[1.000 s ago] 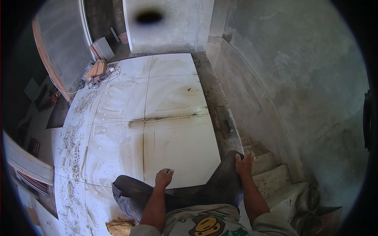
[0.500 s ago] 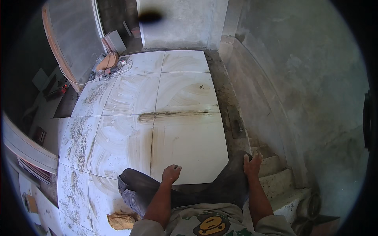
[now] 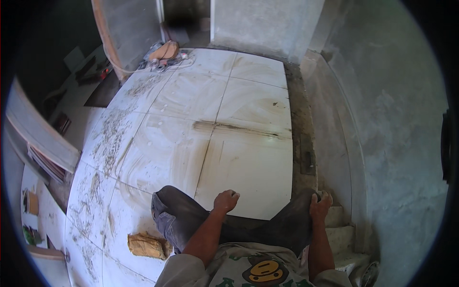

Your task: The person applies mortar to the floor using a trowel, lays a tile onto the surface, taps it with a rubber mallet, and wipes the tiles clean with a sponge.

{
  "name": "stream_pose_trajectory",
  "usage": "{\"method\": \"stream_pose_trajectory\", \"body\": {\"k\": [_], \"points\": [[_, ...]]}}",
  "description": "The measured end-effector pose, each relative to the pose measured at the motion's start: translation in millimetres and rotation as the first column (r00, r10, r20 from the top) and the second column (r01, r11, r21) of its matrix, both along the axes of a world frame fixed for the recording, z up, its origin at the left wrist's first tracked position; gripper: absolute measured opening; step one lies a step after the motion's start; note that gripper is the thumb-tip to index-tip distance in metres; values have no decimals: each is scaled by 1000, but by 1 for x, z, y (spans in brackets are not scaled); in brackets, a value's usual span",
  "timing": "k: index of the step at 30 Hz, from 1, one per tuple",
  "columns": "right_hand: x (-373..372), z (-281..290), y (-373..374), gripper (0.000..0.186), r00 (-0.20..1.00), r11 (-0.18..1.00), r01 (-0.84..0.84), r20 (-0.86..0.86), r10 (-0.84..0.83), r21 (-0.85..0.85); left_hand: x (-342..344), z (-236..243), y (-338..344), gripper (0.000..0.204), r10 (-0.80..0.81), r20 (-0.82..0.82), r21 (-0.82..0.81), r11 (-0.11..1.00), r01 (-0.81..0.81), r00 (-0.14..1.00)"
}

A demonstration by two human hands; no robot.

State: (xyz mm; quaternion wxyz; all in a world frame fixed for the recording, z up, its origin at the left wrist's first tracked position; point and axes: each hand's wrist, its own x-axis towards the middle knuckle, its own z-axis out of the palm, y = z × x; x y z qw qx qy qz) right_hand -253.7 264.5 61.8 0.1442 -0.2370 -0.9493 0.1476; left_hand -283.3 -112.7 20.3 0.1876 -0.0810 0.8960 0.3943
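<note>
My left hand (image 3: pixel 225 201) is closed in a loose fist above my bent left leg, near the front edge of a large white floor tile (image 3: pixel 253 177). Its curled fingers hide whatever may be inside. Beside my right knee (image 3: pixel 302 203) rests my right hand (image 3: pixel 320 205), its thumb and bent fingers apart and no object visible between them. Both legs are in dark, dusty trousers, folded in front of me. Brown smears and a dark dirty line (image 3: pixel 244 130) run across the tiles beyond my hands.
A crumpled brownish-yellow bundle (image 3: pixel 147 245) lies left of my leg. Concrete steps (image 3: pixel 340 239) drop away at my right beside a grey wall (image 3: pixel 397 143). Cables and tools (image 3: pixel 163 56) are heaped at the far left. A dark flat piece (image 3: pixel 307 155) lies along the right edge.
My view has swung left and slightly down, so the tiles and walls sit further right and higher in the picture. Both hands keep nearly the same pose over my legs.
</note>
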Motion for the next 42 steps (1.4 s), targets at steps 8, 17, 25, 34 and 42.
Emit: {"method": "stream_pose_trajectory", "body": {"k": [8, 17, 25, 34, 42], "points": [[-9, 1, -8, 60, 997, 999, -34, 72, 34, -2, 30, 10, 10, 47, -62, -33, 5, 998, 62, 998], [-26, 3, -31, 59, 989, 993, -120, 91, 121, -13, 62, 13, 21, 46, -293, 28, -9, 956, 293, 956], [-23, 10, -28, 63, 984, 986, -135, 104, 144, -95, 64, -6, 10, 49, -213, 83, -25, 976, 216, 973], [-8, 8, -30, 77, 975, 970, 124, 205, -82, -207, 49, -31, 2, 50, 34, -248, -88, 994, -58, 968], [31, 11, -9, 58, 967, 731, -136, -249, -48, -669, -16, -51, 4, 80, -105, -94, -364, 929, 64, 990]]}}
